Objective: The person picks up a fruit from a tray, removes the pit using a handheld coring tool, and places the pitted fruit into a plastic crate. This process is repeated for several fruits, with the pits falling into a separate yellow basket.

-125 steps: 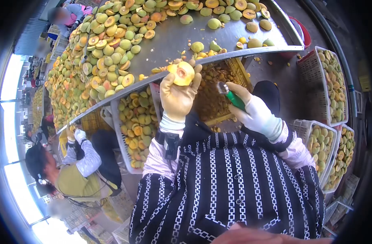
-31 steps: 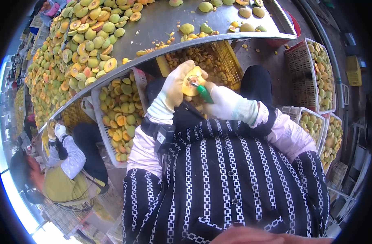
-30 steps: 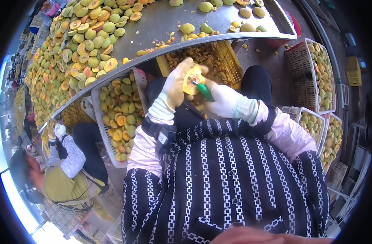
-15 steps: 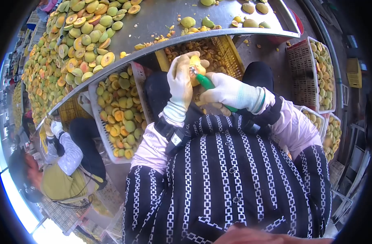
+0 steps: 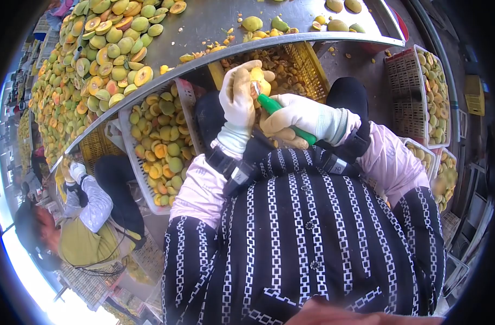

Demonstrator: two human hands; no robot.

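Hands are together at chest height, above the striped black-and-white smock (image 5: 307, 233). Right hand in a white knit glove (image 5: 304, 116) is clenched around the green-handled coring tool (image 5: 282, 116), tip pointing to 10 o'clock into the fruit. Left hand in a yellow-stained glove (image 5: 237, 100) is clamped on the yellow halved peach (image 5: 261, 81), which sits at 2 o'clock of that palm, touching the tool tip. White plastic crate of halved peaches (image 5: 129, 154) lies at 9 o'clock. Beyond, at 12 o'clock, the steel table (image 5: 215, 21) carries a heap of peach halves (image 5: 79, 70).
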